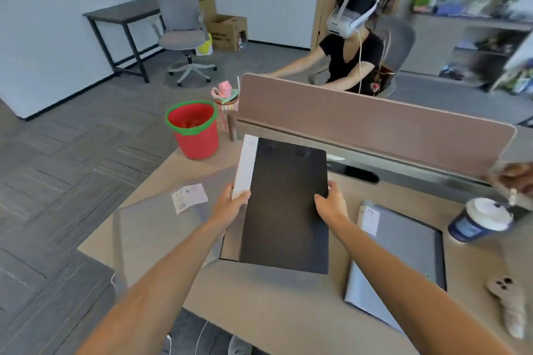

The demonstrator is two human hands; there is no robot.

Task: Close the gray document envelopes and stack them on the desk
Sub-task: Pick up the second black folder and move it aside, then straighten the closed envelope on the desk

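Observation:
A dark grey document folder [285, 204] with a white sheet along its left edge is lifted and tilted above the desk [259, 297]. My left hand [232, 200] grips its left edge and the white sheet. On the folder's right edge, my right hand [331, 202] is clamped. Under the folder, part of another dark cover [229, 242] lies flat. A translucent grey envelope [155, 228] with a white label lies open at the desk's left. A closed light grey envelope [401, 259] rests on the desk to the right.
A red bucket with a green rim [194, 128] stands at the far left corner. A paper coffee cup [480, 220] and a small plush toy [509, 302] are at the right. A pink partition [375, 121] runs along the back; a person with a headset sits behind it.

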